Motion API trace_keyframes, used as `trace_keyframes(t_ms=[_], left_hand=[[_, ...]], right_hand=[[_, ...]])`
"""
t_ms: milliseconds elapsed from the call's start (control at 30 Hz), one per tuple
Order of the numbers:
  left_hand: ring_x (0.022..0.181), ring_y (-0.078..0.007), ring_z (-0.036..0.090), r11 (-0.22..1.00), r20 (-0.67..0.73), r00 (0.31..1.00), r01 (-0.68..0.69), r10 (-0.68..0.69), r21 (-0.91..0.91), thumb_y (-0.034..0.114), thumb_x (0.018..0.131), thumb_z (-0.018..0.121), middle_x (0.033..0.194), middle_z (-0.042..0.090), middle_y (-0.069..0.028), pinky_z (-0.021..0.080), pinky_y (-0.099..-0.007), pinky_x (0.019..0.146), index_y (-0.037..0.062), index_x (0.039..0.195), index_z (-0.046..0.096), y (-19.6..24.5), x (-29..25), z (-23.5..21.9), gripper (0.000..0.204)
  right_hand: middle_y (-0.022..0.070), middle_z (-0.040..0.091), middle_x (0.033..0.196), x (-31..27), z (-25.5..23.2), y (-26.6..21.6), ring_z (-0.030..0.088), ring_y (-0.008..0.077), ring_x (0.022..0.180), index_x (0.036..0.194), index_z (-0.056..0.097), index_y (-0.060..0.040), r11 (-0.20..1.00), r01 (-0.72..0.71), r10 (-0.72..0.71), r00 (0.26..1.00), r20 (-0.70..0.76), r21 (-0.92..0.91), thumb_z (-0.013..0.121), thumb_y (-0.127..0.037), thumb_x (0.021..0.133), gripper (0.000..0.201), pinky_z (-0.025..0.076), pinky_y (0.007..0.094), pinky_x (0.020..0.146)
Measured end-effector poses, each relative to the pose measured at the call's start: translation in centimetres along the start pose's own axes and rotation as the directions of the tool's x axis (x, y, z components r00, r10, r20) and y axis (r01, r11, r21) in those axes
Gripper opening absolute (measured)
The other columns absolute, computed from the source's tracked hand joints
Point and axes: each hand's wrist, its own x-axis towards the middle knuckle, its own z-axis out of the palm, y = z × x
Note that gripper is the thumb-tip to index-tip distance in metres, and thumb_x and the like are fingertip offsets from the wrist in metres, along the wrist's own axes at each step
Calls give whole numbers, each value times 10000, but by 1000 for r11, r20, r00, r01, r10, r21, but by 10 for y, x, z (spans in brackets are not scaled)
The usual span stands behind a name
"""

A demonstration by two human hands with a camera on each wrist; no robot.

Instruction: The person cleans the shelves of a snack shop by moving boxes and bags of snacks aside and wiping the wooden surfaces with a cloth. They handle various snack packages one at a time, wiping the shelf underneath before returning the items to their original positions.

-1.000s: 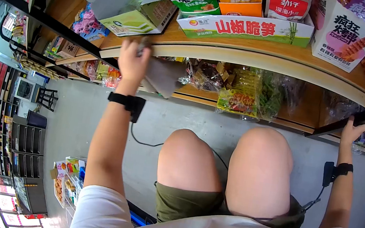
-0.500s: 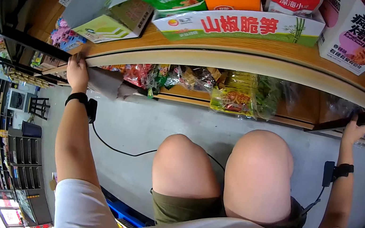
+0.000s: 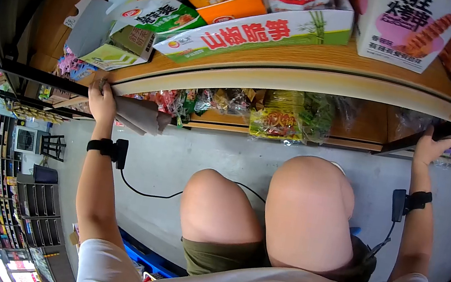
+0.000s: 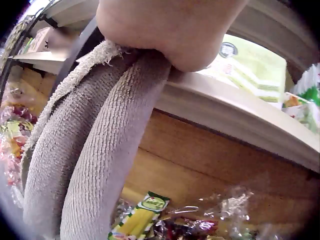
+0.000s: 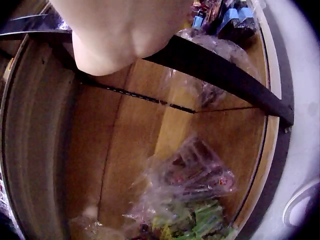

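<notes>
My left hand [image 3: 102, 105] grips a grey ribbed cloth [image 3: 144, 116] at the front edge of the upper shelf [image 3: 235, 79], near its left end. In the left wrist view the cloth [image 4: 107, 150] hangs in thick folds below the hand, in front of the lower shelf; the fingertips are hidden. On the right side, my right hand [image 3: 431, 151] holds the black shelf post [image 3: 408, 143], with the thumb pointing out to the right. The right wrist view shows the heel of the hand [image 5: 125, 40] against the black bar [image 5: 215, 70], its fingers out of sight.
Above the edge stand a green-and-white open box [image 3: 118, 56], a long snack carton [image 3: 247, 41] and a white box [image 3: 404, 36]. Wrapped snacks [image 3: 278, 123] fill part of the lower shelf. A cable [image 3: 152, 195] runs from the left wrist past the knees.
My left hand has slid left along the shelf edge with the cloth, then stays near the left end. The right hand keeps its hold on the post. The head view has shifted slightly.
</notes>
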Motion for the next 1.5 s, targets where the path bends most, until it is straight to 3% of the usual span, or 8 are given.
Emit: trace_keyframes(t_ms=[100, 200, 233, 667, 733, 867, 1133, 1500], left_hand=[[976, -369, 515, 992, -71, 990, -124, 125, 9, 209, 854, 496, 1063, 553, -184, 404, -412, 835, 6, 1036, 579, 29, -11, 4, 285], [919, -381, 519, 996, 5, 998, -60, 60, -65, 194, 848, 497, 992, 558, -200, 409, -425, 797, 0, 1026, 579, 89, -28, -7, 276], [889, -388, 520, 980, -56, 987, -154, 148, -123, 176, 841, 498, 934, 556, -210, 410, -433, 776, 3, 1021, 582, 105, -32, -6, 264], [932, -398, 526, 896, -63, 924, -380, 376, -230, 115, 820, 506, 1042, 549, -201, 438, -430, 786, -1, 1067, 556, 319, -87, -29, 278], [922, -396, 528, 889, -6, 930, -353, 368, -293, 110, 814, 511, 1042, 546, -194, 441, -427, 776, 7, 1062, 555, 348, -94, -37, 272], [922, -387, 531, 863, 72, 923, -322, 377, -389, 92, 796, 524, 1049, 540, -183, 444, -418, 768, 20, 1050, 554, 403, -109, -43, 265], [850, -363, 564, 800, -77, 878, -464, 472, -381, 102, 740, 568, 1079, 551, -150, 469, -415, 707, 52, 1037, 563, 486, -129, -36, 302], [808, -385, 561, 742, -64, 823, -539, 564, -399, 132, 760, 546, 985, 570, -175, 465, -434, 668, 15, 947, 571, 596, -147, -42, 222]], right_hand=[[237, 432, 1188, -3, 2, -7, 424, 322, 1116, 1218, 317, 79, 997, 43, -39, 998, -55, 70, 668, -57, 723, 623, 300, 355, 991], [231, 472, 1118, -4, 1, -12, 463, 315, 1052, 1195, 322, 68, 998, 28, -25, 998, -51, 58, 672, -76, 720, 607, 343, 363, 946], [222, 481, 1095, -5, 2, -10, 475, 308, 1024, 1187, 326, 65, 993, 7, -3, 1000, -29, 117, 672, -80, 719, 600, 356, 364, 929], [222, 500, 1043, -7, -3, -26, 500, 357, 961, 1147, 378, 32, 972, -60, 64, 998, -11, 229, 653, -119, 693, 551, 388, 411, 871], [228, 520, 1007, -9, -4, -28, 513, 383, 920, 1127, 398, 22, 995, -25, 29, 999, -38, 99, 656, -157, 690, 538, 403, 440, 825], [210, 548, 872, -8, -11, -35, 532, 396, 828, 1055, 438, 2, 983, -122, 117, 992, 39, 134, 658, -166, 676, 470, 422, 458, 752], [213, 530, 914, -3, -22, -37, 517, 404, 863, 1054, 455, 17, 940, -114, 69, 987, 146, 322, 654, -87, 637, 473, 420, 441, 761], [225, 532, 903, -3, -10, -18, 518, 419, 840, 1062, 460, -2, 911, 132, -149, 989, 13, 392, 683, -86, 605, 515, 427, 468, 740]])
